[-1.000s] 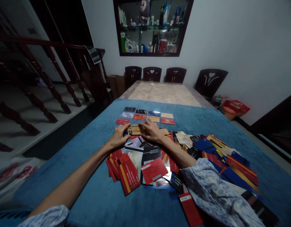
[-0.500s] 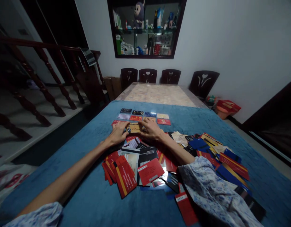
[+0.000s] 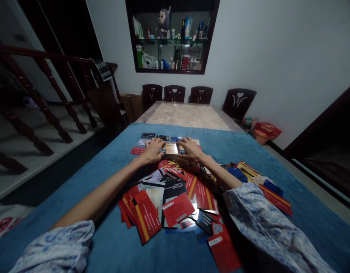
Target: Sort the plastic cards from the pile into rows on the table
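Observation:
Between my two hands a gold card [image 3: 170, 148] is held by its short ends, glare whitening its right part. My left hand [image 3: 154, 150] closes on its left end and my right hand [image 3: 191, 149] on its right end. Just beyond and partly behind the hands lie rows of cards: a dark card [image 3: 148, 135], a black card [image 3: 162, 137], a blue card [image 3: 176, 139] and a pale card [image 3: 143, 142]. Left of my left hand lies a red card [image 3: 137, 150]. A loose pile of overlapping cards [image 3: 177, 209] spreads below my hands.
More mixed cards [image 3: 250, 172] lie to the right, past my right forearm. A blue cloth [image 3: 106, 161] covers the near table; the bare far end [image 3: 189, 113] shows stone-like patterning. Dark chairs [image 3: 175, 93] stand behind it, and a railing [image 3: 52, 98] runs on the left.
Both hands have moved right and a little farther away with the gold card, which now catches glare. More of the red card at the left is uncovered. The view has shifted slightly.

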`<control>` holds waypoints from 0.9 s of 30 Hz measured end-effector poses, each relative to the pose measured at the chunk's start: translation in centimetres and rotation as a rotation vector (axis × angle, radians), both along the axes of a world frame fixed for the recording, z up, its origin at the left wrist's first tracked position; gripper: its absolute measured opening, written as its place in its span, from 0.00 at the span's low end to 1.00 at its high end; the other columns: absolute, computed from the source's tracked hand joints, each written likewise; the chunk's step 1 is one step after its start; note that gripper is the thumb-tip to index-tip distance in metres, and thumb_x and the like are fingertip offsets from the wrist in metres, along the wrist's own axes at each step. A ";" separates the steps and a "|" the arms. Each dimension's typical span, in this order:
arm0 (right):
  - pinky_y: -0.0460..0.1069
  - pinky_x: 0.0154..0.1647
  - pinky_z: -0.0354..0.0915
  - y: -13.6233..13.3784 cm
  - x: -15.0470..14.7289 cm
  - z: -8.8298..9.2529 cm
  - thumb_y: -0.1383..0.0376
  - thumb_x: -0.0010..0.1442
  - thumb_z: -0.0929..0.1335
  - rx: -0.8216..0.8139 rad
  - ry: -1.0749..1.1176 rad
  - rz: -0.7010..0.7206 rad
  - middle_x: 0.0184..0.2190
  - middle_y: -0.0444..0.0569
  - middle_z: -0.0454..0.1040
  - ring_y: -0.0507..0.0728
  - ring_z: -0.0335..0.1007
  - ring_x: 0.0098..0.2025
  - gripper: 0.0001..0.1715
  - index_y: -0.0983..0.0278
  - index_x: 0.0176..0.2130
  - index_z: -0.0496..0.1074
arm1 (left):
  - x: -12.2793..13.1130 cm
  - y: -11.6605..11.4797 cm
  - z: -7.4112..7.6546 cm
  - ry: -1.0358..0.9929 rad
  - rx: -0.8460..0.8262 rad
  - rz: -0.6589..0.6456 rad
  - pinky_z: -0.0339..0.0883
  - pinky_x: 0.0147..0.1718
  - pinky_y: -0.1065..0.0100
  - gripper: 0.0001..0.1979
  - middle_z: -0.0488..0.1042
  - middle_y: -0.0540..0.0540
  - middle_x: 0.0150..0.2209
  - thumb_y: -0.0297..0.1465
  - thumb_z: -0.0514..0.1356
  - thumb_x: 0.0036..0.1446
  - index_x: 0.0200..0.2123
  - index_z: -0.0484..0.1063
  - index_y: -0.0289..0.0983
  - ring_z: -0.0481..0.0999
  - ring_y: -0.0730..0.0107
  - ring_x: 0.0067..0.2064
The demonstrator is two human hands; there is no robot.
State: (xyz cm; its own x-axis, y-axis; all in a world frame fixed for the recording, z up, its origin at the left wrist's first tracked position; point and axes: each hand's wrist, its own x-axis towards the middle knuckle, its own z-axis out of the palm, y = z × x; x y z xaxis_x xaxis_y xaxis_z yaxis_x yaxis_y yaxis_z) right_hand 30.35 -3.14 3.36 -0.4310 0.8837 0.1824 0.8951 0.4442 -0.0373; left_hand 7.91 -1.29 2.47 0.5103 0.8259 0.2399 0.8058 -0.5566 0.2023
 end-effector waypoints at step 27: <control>0.58 0.47 0.62 6.3 3.1 -2.3 0.53 0.59 0.69 -0.115 -0.059 -0.109 0.54 0.58 0.73 0.70 0.60 0.57 0.22 0.60 0.50 0.76 | 4.9 7.2 -1.9 0.147 -0.068 -0.048 0.57 0.50 0.44 0.15 0.71 0.37 0.53 0.26 0.57 0.51 0.44 0.72 0.39 0.61 0.44 0.57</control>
